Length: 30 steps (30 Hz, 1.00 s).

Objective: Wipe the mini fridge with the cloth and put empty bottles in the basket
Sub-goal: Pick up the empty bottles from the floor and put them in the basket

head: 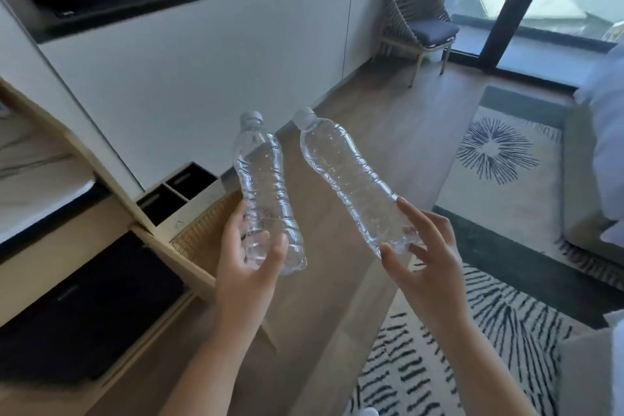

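Observation:
I hold two clear, empty plastic bottles in the air above the wooden floor. My left hand (248, 257) grips the base of the left bottle (261, 176), which stands nearly upright with its cap on. My right hand (425, 246) grips the base of the right bottle (341, 169), which tilts up and to the left, also capped. A woven wicker basket (202, 230) sits on the floor beside the cabinet, just left of my left hand and partly hidden by it. The dark front of the mini fridge (84, 317) shows low in the cabinet at lower left. No cloth is in view.
A white cabinet (189, 78) runs along the left with two small black compartments (175, 192) at its foot. A patterned rug (489, 314) covers the floor at right, next to a bed (604, 145). A chair (422, 30) stands by the glass door at the back.

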Available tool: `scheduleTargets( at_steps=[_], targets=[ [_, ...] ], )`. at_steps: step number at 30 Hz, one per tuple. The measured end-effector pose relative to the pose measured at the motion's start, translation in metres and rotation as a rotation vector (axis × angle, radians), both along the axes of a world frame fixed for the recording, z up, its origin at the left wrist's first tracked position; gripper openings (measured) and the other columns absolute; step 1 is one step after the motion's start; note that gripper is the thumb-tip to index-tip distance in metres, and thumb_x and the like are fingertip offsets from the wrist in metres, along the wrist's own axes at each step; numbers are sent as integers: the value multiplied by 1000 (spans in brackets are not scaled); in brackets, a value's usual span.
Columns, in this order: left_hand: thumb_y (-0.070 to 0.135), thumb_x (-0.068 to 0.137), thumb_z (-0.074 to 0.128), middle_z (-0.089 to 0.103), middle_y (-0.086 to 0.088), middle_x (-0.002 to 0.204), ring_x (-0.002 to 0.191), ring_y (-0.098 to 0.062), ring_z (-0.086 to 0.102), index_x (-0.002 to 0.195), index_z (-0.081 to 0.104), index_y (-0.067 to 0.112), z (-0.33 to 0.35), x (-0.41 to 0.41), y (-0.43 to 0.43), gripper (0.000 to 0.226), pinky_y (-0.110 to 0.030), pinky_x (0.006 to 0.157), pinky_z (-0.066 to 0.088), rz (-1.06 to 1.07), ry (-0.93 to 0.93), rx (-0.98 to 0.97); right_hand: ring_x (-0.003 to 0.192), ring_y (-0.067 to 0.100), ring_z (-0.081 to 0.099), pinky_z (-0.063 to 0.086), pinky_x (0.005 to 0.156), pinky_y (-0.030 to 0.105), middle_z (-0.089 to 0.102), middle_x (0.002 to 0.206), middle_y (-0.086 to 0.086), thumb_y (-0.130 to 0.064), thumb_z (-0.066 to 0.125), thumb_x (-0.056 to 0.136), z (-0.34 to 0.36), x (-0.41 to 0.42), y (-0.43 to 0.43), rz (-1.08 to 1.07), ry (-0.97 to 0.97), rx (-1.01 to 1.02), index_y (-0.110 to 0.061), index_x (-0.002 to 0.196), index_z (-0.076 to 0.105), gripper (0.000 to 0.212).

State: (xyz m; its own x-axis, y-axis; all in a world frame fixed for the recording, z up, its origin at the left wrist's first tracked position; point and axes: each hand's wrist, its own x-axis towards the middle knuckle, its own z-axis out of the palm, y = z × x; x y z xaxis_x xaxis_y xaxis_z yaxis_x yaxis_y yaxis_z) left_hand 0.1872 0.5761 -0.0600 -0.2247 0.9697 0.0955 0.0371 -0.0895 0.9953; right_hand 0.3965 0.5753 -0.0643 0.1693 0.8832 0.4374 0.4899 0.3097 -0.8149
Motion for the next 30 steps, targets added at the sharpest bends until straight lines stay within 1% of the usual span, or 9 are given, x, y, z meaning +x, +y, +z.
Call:
scheduleTargets(
  at_steps=[3, 8, 11, 15, 18, 22, 24, 27, 30],
  targets=[
    [58, 57, 63, 48, 15, 124, 111, -5, 55, 111, 39, 61, 2, 50, 18, 59, -39, 90, 49, -24, 2, -17, 100, 2, 51, 45, 78, 9, 43, 107, -31, -44, 60, 66, 2, 47, 11, -22, 53, -22, -50, 123, 45, 59],
    [58, 61, 65, 53, 14, 125, 112, -9, 56, 110, 42, 65, -3, 93, 40, 54, -45, 91, 49, -75, 44, -37, 99, 0, 52, 48, 81, 16, 47, 108, -16, -39, 66, 64, -3, 94, 28, -33, 145, -90, -53, 110, 52, 50],
    [58, 60, 64, 55, 12, 123, 111, -9, 57, 110, 42, 62, -5, 104, 60, 55, -39, 88, 50, -88, 65, -58, 100, 3, 52, 47, 81, 14, 47, 109, -14, -44, 64, 64, -9, 110, 42, -35, 158, -110, -53, 113, 52, 51],
    [56, 58, 65, 59, 7, 118, 105, -8, 61, 111, 44, 55, -9, 114, 97, 57, -24, 71, 52, -110, 47, -67, 102, 6, 53, 47, 81, 12, 47, 109, -16, -31, 67, 68, -20, 123, 72, -86, 177, -121, -55, 114, 47, 56],
    [54, 58, 65, 61, 10, 115, 103, -6, 61, 110, 45, 53, -15, 119, 131, 56, -24, 72, 52, -103, 18, -68, 100, 3, 52, 47, 81, 13, 47, 109, -15, -25, 71, 72, -28, 129, 99, -82, 150, -129, -64, 112, 45, 62],
    [51, 57, 65, 60, 13, 114, 104, -4, 61, 111, 46, 47, -31, 121, 187, 58, -21, 73, 51, -95, -53, -79, 99, 1, 52, 49, 80, 16, 47, 109, -11, -27, 69, 72, -31, 130, 152, -88, 131, -159, -64, 112, 44, 60],
    [51, 57, 66, 59, 10, 117, 104, -5, 61, 111, 46, 47, -35, 117, 220, 58, -21, 75, 51, -87, -85, -94, 95, 4, 54, 49, 80, 16, 47, 107, -8, -28, 69, 70, -29, 125, 190, -96, 119, -165, -62, 112, 47, 58],
    [50, 57, 66, 60, 11, 115, 103, -2, 61, 109, 47, 44, -37, 101, 269, 55, -16, 72, 50, -45, -128, -103, 92, 10, 56, 48, 80, 16, 48, 105, -4, -12, 74, 74, -22, 109, 253, -55, 81, -191, -49, 114, 47, 61],
    [52, 58, 65, 58, 14, 115, 105, -2, 60, 108, 46, 47, -39, 75, 313, 54, -22, 77, 51, 10, -117, -118, 92, 2, 53, 44, 80, 9, 48, 108, -6, -16, 75, 72, -13, 84, 310, 9, 3, -163, -39, 119, 51, 58]
  ],
)
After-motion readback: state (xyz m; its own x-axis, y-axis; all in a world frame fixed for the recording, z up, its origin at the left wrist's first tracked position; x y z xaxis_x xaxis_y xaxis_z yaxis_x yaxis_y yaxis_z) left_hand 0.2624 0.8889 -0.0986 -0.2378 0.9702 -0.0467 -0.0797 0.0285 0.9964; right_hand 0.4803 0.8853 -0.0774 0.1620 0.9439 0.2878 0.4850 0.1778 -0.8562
